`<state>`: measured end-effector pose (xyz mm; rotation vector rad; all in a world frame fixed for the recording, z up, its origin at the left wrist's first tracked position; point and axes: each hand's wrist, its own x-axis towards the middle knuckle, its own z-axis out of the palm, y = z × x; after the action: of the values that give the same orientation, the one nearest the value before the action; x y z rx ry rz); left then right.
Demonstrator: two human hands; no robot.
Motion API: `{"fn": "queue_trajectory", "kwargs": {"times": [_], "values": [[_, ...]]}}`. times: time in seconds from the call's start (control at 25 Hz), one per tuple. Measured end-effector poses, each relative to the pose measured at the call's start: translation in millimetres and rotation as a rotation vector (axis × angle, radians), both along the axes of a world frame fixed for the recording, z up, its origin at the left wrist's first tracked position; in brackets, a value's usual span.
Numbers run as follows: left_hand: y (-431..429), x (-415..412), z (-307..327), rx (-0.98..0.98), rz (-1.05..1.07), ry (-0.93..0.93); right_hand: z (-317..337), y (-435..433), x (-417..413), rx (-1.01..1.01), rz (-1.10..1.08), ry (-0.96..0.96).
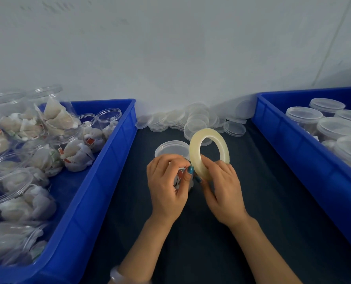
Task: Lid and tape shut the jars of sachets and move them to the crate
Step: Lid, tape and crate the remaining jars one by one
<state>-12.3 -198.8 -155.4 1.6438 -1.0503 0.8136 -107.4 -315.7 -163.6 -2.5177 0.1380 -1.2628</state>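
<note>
Lidded jar (pixel 171 148) sits mid-mat (pixel 262 212), left hand (pixel 166 187) curled round its side. Right hand (pixel 221 189) grips the tape roll (pixel 194 152), upright on edge, touching the jar at its 3 o'clock. Open jars in the crate at 9 (pixel 109 160), lidded jars in the crate at 3 (pixel 293 160), loose lids (pixel 197 119) at 12.

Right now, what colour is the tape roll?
The tape roll is pale translucent yellow; head view.
</note>
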Motion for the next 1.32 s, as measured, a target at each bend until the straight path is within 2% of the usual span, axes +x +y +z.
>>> {"fn": "queue_trajectory", "kwargs": {"times": [0.08,0.28,0.44,0.6,0.72,0.84,0.92,1.04,1.16,1.32], "values": [[-1,-3,1,-0.027,0.01,0.024,2,0,0,-0.021,-0.04,-0.031],[0,-9,1,0.018,-0.044,-0.067,8,-7,-4,0.047,-0.2,-0.106],[4,-8,6,-0.046,-0.073,0.015,10,-10,-6,0.066,-0.188,-0.113],[4,-11,8,0.045,-0.016,-0.069,7,-8,-6,-0.017,-0.129,-0.093],[4,-10,7,0.028,0.009,-0.089,7,-8,-6,-0.055,-0.088,-0.059],[10,-10,9,0.093,0.138,-0.188,6,-8,-9,-0.114,-0.083,-0.005],[18,-8,12,0.146,0.282,-0.279,5,-11,-10,-0.205,-0.16,0.016],[33,-6,14,0.187,0.378,-0.297,7,-15,-9,-0.319,-0.342,-0.019],[46,-11,12,0.215,0.377,-0.242,9,-18,-8,-0.261,-0.507,-0.065],[61,-3,16,0.204,0.391,-0.128,8,-32,-13,-0.159,-0.606,-0.011]]}}
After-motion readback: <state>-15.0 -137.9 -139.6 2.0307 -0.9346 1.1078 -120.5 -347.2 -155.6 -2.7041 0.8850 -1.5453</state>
